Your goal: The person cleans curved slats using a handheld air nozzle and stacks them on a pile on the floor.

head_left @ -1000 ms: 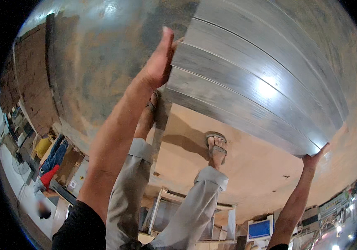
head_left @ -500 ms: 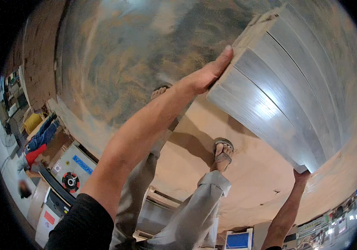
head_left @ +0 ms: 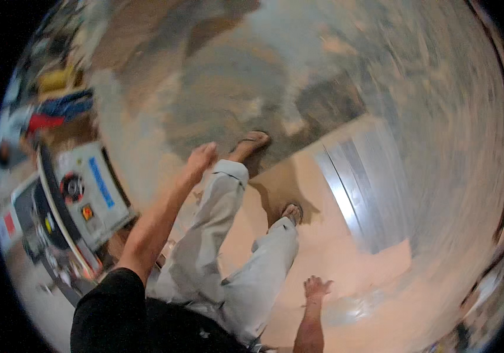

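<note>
A grey panel (head_left: 375,188) of long, shiny boards laid side by side lies on a pale tan sheet (head_left: 340,259) on the floor, to the right of my feet. Both hands are apart from it. My right hand (head_left: 318,286) hangs over the tan sheet, below the panel's lower left end, with its fingers spread and nothing in them. To the left, my left hand (head_left: 202,159) is raised beside my left knee, touching nothing I can see. Motion smears its fingers, so their closure is unclear.
My sandalled feet (head_left: 292,213) stand by the dark, dusty floor patch (head_left: 331,106) and the tan sheet. At left is a grey machine (head_left: 96,194) with a round dial and a blue label. Beyond it is another person (head_left: 46,117) in red and blue near a yellow object (head_left: 57,80).
Both hands have let go of the grey panel, which was held tilted up and now lies lower on the tan sheet. My hands have drawn back to the left, and the view has shifted.
</note>
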`<state>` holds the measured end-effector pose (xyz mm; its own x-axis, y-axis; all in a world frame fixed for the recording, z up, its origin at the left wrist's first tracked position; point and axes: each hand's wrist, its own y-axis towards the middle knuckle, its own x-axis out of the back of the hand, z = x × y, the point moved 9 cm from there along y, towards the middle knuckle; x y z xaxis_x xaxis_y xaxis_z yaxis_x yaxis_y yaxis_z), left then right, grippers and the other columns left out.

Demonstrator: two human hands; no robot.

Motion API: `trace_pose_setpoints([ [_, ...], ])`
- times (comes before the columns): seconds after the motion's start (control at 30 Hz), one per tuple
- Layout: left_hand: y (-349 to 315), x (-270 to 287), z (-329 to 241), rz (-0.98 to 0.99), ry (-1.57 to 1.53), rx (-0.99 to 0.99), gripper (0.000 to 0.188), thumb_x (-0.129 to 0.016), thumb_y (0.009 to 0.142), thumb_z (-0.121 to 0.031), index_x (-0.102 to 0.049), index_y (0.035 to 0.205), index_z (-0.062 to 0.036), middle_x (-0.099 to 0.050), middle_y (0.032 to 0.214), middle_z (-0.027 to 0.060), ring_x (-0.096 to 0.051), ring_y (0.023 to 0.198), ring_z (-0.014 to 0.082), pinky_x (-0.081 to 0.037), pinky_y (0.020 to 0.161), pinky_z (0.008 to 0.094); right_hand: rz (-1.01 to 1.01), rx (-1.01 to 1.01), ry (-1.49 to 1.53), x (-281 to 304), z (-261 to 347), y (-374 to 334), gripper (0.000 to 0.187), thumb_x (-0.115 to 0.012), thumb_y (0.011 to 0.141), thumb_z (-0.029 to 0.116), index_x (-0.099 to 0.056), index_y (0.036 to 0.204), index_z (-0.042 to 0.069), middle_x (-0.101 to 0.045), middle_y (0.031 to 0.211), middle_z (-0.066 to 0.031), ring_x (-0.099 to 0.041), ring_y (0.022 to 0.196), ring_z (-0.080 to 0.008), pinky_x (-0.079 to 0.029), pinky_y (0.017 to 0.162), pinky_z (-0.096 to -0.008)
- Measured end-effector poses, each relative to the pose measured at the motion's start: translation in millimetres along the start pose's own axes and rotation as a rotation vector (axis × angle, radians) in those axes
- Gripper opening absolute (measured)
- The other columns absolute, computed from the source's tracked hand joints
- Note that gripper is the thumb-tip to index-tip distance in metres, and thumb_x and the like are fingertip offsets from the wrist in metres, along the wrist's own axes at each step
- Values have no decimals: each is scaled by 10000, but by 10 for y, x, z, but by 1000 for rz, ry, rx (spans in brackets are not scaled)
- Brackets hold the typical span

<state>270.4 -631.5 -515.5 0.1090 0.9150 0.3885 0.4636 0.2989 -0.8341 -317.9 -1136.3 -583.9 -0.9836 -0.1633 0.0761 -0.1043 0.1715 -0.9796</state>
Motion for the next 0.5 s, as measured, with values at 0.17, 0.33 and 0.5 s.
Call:
trace_pose_setpoints([
  [0.17,-1547,651,861,-37,-4,-351,332,-528,963,-320,-670,1056,-34,-687,1053,104,-629,971,223,-503,825,377,128,500,-1144,-2290,162,-1345,622,-506,970,582,-526,1346,87,-564,1312,-108,-513,1131,-264,-421,952,-437],
  [0.33,-3070,368,936,-190,-339,-280,377,-569,956,-392,-687,1074,-54,-694,1039,104,-652,917,253,-516,829,417,473,525,-1276,-3743,308,-2615,525,-505,1009,394,-433,1392,43,-580,1288,-152,-527,1216,-239,-395,1030,-385],
  [0.5,-3818,286,1697,-252,-268,-398,460,-601,890,-428,-684,1121,-38,-688,1133,180,-645,1066,338,-494,931,435,165,668,-1730,-3290,1059,-2679,486,-581,963,417,-621,1266,40,-691,1112,-131,-653,965,-288,-559,767,-405],
])
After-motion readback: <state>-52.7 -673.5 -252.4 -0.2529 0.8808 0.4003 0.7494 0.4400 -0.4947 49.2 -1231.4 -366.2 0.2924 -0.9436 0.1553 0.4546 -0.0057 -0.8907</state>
